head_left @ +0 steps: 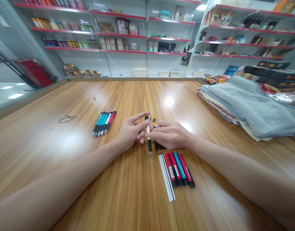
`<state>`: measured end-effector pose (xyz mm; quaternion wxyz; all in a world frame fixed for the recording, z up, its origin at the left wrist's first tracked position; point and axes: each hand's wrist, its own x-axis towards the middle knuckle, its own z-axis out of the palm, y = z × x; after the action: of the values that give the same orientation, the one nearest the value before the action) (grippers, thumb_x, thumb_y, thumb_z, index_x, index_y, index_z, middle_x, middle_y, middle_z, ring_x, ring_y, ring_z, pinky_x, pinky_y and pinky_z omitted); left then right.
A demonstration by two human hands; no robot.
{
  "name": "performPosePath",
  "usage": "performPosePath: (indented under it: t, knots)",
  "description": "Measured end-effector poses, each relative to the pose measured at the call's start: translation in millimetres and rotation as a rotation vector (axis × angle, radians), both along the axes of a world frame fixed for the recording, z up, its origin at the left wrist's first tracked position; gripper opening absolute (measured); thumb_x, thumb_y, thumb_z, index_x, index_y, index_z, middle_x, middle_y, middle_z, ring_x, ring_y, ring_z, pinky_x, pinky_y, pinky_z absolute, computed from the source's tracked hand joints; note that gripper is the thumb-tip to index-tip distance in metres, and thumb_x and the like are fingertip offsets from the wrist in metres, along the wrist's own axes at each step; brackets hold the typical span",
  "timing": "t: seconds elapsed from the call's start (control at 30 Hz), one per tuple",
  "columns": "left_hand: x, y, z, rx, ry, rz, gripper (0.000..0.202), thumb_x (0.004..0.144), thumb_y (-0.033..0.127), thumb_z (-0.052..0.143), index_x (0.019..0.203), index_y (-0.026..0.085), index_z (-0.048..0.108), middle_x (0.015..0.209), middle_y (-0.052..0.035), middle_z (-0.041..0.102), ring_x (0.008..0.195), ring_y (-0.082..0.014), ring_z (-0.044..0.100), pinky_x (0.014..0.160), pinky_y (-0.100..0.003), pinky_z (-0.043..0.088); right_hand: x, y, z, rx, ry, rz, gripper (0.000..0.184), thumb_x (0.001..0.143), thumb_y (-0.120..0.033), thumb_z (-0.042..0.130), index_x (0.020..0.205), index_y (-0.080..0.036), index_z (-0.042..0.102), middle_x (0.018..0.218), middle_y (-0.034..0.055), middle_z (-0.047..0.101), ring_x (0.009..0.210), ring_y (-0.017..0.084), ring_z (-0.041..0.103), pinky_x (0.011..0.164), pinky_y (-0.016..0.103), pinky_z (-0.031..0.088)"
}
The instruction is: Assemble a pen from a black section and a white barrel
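Observation:
A white ballpoint pen (pixel 148 130) with a black grip stands nearly upright over the table, its tip pointing down. My left hand (pixel 131 131) pinches it, with the index finger stretched over the top end. From the right, the closed fingertips of my right hand (pixel 171 134) meet the barrel. Small black pen parts (pixel 159 145) lie partly hidden under my right hand. Just nearer to me are several white refills (pixel 166 176) and a row of pink and blue pen barrels (pixel 178 168). A row of whole pens (pixel 104 123) in blue, white and pink lies left of my left hand.
On the wooden table (pixel 101 186), a thin grey loop (pixel 67 118) lies at left and a small metal piece (pixel 94 98) farther back. Striped folded cloths (pixel 253 102) and packaged goods fill the right side. Stocked shelves (pixel 123 33) stand behind.

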<state>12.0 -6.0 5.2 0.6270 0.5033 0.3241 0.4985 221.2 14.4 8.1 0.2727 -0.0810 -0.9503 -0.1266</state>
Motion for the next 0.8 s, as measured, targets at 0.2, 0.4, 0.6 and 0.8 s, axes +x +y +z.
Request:
performPosePath:
  t: [0.2, 0.4, 0.6, 0.8]
  knots:
    - [0.6, -2.1, 2.9, -0.023, 0.006, 0.003, 0.057, 0.078, 0.031, 0.074, 0.129, 0.015, 0.055, 0.059, 0.0031, 0.058, 0.034, -0.0029, 0.037, 0.034, -0.019, 0.046, 0.5, -0.1, -0.4, -0.017, 0.021, 0.0, 0.037, 0.09, -0.018, 0.055, 0.127, -0.019, 0.058, 0.105, 0.0059, 0.07, 0.084, 0.014, 0.057, 0.075, 0.028, 0.052]
    - [0.3, -1.5, 2.6, -0.022, 0.003, 0.009, 0.058, 0.076, 0.033, 0.076, 0.127, 0.015, 0.057, 0.067, -0.0009, 0.063, 0.035, -0.0019, 0.036, 0.035, -0.02, 0.048, 0.4, 0.5, -2.0, -0.034, 0.033, -0.004, 0.038, 0.089, -0.015, 0.054, 0.127, -0.019, 0.058, 0.106, 0.0049, 0.07, 0.084, 0.015, 0.057, 0.074, 0.028, 0.052]
    - [0.4, -1.4, 0.2, 0.028, 0.011, 0.0, 0.059, 0.08, 0.034, 0.071, 0.131, 0.021, 0.045, 0.069, 0.0011, 0.063, 0.034, -0.0019, 0.035, 0.035, -0.019, 0.047, -0.7, 1.5, -3.0, -0.049, 0.057, 0.006, 0.038, 0.089, -0.015, 0.054, 0.127, -0.019, 0.058, 0.109, 0.0054, 0.07, 0.083, 0.015, 0.057, 0.073, 0.029, 0.051]
    - [0.3, 0.7, -1.9, 0.029, 0.0, 0.024, 0.047, 0.08, 0.034, 0.071, 0.117, 0.022, 0.045, 0.069, 0.0024, 0.063, 0.033, -0.0025, 0.035, 0.033, -0.019, 0.045, -1.0, 2.0, -5.3, -0.069, 0.081, 0.007, 0.039, 0.09, -0.016, 0.054, 0.129, -0.02, 0.057, 0.111, 0.0062, 0.069, 0.085, 0.016, 0.057, 0.074, 0.031, 0.052]
